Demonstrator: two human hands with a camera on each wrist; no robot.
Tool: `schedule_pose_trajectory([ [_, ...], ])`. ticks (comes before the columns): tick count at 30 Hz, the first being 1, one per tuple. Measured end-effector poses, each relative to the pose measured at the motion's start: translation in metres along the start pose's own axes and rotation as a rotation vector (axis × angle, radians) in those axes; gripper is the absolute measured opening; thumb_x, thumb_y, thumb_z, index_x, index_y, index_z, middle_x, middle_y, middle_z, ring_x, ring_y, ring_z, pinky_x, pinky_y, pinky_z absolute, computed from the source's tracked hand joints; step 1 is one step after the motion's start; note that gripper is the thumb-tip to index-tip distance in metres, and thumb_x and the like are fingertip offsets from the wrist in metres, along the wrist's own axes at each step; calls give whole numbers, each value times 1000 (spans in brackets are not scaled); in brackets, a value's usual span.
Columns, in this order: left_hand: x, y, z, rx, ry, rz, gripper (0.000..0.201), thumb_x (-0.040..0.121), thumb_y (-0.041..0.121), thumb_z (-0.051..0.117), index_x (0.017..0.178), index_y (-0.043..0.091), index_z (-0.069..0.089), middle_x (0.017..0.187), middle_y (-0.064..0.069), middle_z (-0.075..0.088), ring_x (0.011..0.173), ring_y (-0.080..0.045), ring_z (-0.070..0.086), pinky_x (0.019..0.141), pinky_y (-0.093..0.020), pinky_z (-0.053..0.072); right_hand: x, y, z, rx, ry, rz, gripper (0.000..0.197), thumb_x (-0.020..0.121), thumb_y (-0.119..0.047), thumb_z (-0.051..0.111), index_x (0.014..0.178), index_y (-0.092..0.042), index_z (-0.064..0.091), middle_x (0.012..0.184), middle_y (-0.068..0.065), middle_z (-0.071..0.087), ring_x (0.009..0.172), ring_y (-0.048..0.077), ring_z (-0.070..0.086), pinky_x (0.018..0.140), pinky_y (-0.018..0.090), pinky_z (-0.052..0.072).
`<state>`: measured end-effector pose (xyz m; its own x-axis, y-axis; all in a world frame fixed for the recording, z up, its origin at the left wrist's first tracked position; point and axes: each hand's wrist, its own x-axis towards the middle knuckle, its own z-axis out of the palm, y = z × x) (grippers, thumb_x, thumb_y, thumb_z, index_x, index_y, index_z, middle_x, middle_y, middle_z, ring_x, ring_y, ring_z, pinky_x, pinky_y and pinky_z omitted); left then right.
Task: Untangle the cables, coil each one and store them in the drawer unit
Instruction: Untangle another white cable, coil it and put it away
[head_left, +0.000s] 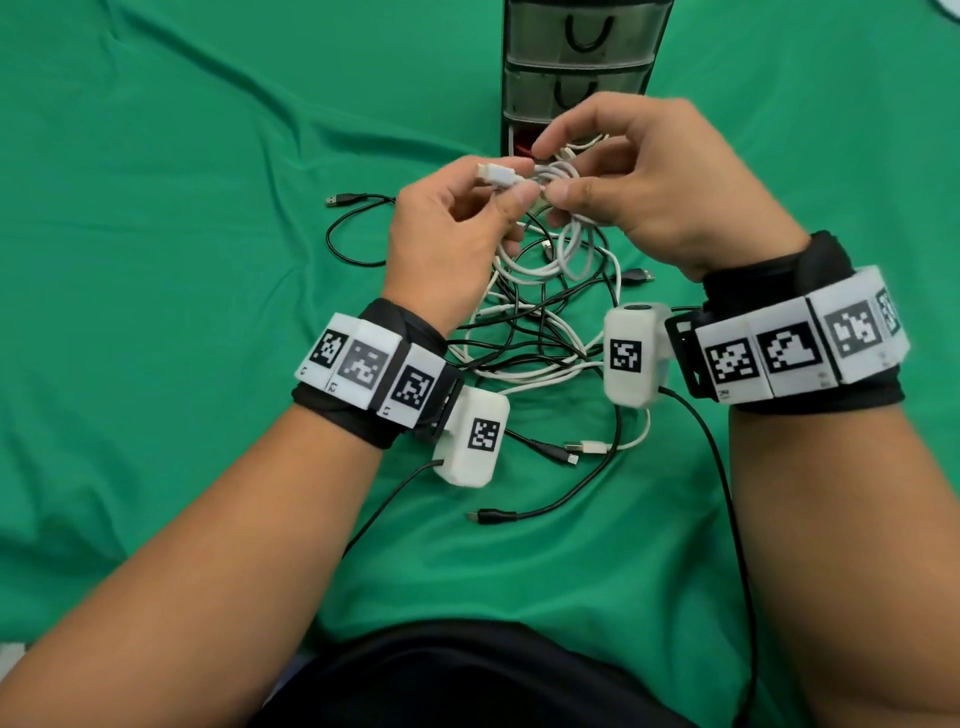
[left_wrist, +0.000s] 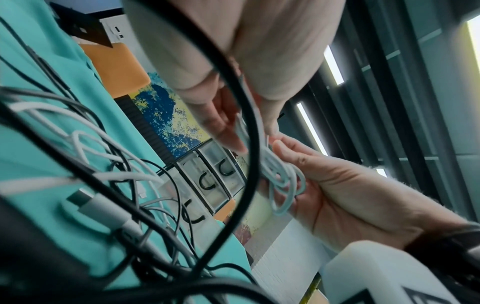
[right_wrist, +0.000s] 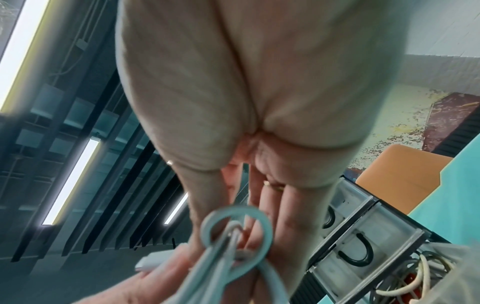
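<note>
**White cable coil pinched between both hands above the tangle**

White cable coil (head_left: 558, 179) sits in the air, gripped on both sides: the left hand (head_left: 457, 228) pinches its free end just behind the white plug (head_left: 132, 174) between thumb and forefinger, and the right hand (head_left: 660, 182) curls thumb and fingertips round the small loops. Strands hang from it into the cable tangle (head_left: 540, 332) of black and white leads on the green cloth (head_left: 156, 260). Beyond the hands stands the drawer unit (head_left: 582, 67), its lowest drawer (right_wrist: 405, 273) open with cables inside.
</note>
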<state>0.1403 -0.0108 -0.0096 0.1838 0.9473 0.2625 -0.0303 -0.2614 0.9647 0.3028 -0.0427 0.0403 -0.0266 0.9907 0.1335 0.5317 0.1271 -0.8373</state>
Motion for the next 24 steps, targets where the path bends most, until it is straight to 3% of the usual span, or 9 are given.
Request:
schedule_pose_trajectory([
  [3,2,1,-3,55,7,-7,4,90,11,68,92,14,70,71,2,71,54,-15,63,56,-31,56,-1,-3,0,-44,-52,-10,30,83,-15,78,112,-20,69,93,20,71,79,27,71,80,41,59],
  [5,2,2,-5,85,-7,-5,2,89,13,70,89,12,71,72,-4,72,51,-17,62,52,-31,54,-2,-4,0,-65,-78,-2,36,78,-16,82,111,-24,71,95,21,70,75,26,68,78,39,59],
  [8,2,4,-4,150,0,40,2,87,20,72,85,18,72,74,-13,73,56,-28,65,54,-40,56,1,-3,6,-100,-9,-1,36,73,-23,86,108,-29,75,94,6,74,80,15,69,79,36,58],
  [11,2,6,-3,189,3,76,8,87,28,70,83,22,69,73,-9,74,62,-34,70,57,-51,57,6,-2,13,-58,116,0,24,78,-33,82,101,-31,78,89,-5,76,75,14,73,72,38,61],
  [14,2,7,-2,198,-7,86,8,90,30,67,84,26,64,73,-6,74,61,-30,71,52,-50,56,6,-1,14,32,145,4,14,88,-22,73,101,-17,75,90,8,76,64,19,73,57,35,60],
  [16,1,8,-1,207,-10,100,10,93,25,64,84,28,60,76,-3,75,63,-28,71,51,-45,57,6,-4,13,124,142,43,6,96,-14,61,100,-10,62,93,18,72,63,15,72,51,30,58],
  [19,1,9,0,217,-3,128,14,98,23,58,85,26,54,80,-3,75,61,-22,70,50,-35,55,5,-10,12,329,151,143,7,103,-18,47,99,-13,51,89,16,71,74,24,74,59,42,61],
  [21,2,6,1,240,11,151,14,100,26,53,86,25,51,77,-4,74,58,-21,67,50,-34,53,4,-11,11,512,147,205,11,105,-17,42,98,-13,49,77,10,72,75,30,73,61,43,61],
  [24,3,2,2,241,41,148,14,102,26,47,89,20,47,76,-2,73,59,-17,66,52,-33,51,4,-10,8,611,139,254,11,104,-15,43,97,-12,51,81,10,72,79,34,72,66,45,61],
])
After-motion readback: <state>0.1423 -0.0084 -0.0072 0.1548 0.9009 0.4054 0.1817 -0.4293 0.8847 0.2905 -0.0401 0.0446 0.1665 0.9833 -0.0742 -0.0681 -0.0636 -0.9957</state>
